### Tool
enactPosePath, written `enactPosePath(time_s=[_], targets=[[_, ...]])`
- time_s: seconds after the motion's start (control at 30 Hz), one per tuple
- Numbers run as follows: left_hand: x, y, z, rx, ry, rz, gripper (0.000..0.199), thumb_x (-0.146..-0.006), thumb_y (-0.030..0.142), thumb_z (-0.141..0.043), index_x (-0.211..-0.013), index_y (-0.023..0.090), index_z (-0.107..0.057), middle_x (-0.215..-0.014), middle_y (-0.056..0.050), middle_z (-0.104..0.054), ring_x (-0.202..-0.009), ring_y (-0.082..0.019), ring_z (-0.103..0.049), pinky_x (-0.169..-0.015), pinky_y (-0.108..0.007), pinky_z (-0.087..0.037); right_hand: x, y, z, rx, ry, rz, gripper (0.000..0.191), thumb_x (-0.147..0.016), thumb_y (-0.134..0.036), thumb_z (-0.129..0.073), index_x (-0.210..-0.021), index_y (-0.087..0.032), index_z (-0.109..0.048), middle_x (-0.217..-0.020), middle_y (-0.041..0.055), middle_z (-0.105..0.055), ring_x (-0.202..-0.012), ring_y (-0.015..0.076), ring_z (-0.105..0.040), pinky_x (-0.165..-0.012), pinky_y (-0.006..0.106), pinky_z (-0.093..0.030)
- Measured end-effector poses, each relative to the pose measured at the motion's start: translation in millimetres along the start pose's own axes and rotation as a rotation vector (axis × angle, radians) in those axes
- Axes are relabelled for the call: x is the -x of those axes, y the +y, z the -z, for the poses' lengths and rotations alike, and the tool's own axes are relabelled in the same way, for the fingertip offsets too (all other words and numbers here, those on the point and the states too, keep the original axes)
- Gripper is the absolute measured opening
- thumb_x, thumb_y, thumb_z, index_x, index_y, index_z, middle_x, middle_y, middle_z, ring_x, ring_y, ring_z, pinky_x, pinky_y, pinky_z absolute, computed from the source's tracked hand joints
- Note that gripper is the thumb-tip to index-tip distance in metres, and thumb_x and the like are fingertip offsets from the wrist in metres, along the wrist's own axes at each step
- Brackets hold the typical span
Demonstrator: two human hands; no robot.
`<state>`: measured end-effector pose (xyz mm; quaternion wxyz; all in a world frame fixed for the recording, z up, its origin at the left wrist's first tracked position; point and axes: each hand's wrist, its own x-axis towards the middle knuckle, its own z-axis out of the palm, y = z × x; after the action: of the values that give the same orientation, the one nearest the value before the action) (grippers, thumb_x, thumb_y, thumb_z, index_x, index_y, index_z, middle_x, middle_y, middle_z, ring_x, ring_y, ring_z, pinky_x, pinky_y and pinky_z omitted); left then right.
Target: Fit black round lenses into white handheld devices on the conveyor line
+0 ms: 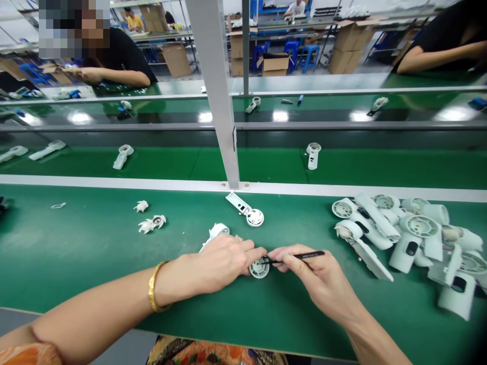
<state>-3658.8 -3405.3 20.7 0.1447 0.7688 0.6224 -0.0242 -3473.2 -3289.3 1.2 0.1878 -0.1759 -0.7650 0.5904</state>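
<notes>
My left hand, with a gold bangle at the wrist, is closed on a white handheld-fan housing. Its round, ribbed end shows beside the fingertips, and the rest is hidden under the hand. Black tweezers are pinched in my right hand, their tips reaching into that round end. Behind my left hand lies another white fan part, partly covered. Farther back rests an opened fan half with a white part in its ring. Loose white fan blades lie to the left.
Many fan housings are piled on the right. A white post rises from the bench's back rail. Beyond it, a green conveyor belt carries spaced-out fan parts. Two people sit across the line, one a person in black at left.
</notes>
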Motion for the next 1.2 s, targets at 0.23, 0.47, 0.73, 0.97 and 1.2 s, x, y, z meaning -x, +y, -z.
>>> enactPosePath(time_s=[0.23,0.47,0.73,0.97,1.2], targets=[[1.8,4.2,-0.5,0.047,-0.016,0.066,0.027,-0.095,0.039,-0.042,-0.115,0.022,-0.050,-0.084,0.000,-0.059,-0.070,-0.017,-0.059,-0.056,-0.027,-0.037,37.2,11.0,-29.9,0.224,0.199,0.467,0.038,-0.080,0.006,-0.049,-0.111,-0.013,-0.060,-0.108,0.0131,-0.066,-0.096,0.0219,-0.063,-0.077,0.037,-0.057],[4.8,9.9,-14.2,-0.023,0.024,0.107,0.028,-0.097,0.034,-0.036,-0.122,0.022,-0.044,-0.086,-0.001,-0.059,-0.071,-0.018,-0.059,-0.055,-0.030,-0.037,47.0,18.0,-49.0,0.411,0.267,0.567,0.044,-0.075,0.011,-0.051,-0.115,-0.006,-0.058,-0.108,0.0178,-0.065,-0.099,0.0268,-0.061,-0.075,0.041,-0.056],[5.4,14.4,-21.9,-0.079,0.078,0.121,0.028,-0.097,0.034,-0.036,-0.120,0.021,-0.045,-0.083,0.000,-0.057,-0.065,-0.018,-0.056,-0.051,-0.031,-0.035,38.0,20.8,-48.3,0.146,0.357,0.449,0.040,-0.079,0.009,-0.048,-0.108,-0.014,-0.062,-0.102,0.0102,-0.068,-0.086,0.0189,-0.065,-0.073,0.034,-0.056],[5.5,10.4,-18.6,-0.153,0.073,0.021,0.027,-0.096,0.022,-0.036,-0.122,0.020,-0.044,-0.086,-0.001,-0.057,-0.071,-0.019,-0.056,-0.057,-0.033,-0.040,20.9,17.8,-29.9,-0.035,0.261,0.134,0.021,-0.090,-0.012,-0.048,-0.094,-0.020,-0.067,-0.094,0.0039,-0.071,-0.072,0.0128,-0.066,-0.066,0.025,-0.058],[3.0,5.0,-14.6,-0.125,0.041,0.019,0.026,-0.096,0.034,-0.039,-0.117,0.021,-0.047,-0.082,-0.001,-0.057,-0.070,-0.018,-0.057,-0.057,-0.030,-0.040,9.2,13.6,-18.3,-0.234,0.181,-0.141,0.022,-0.090,-0.030,-0.052,-0.086,-0.020,-0.071,-0.094,0.0049,-0.071,-0.075,0.0145,-0.067,-0.069,0.024,-0.058]])
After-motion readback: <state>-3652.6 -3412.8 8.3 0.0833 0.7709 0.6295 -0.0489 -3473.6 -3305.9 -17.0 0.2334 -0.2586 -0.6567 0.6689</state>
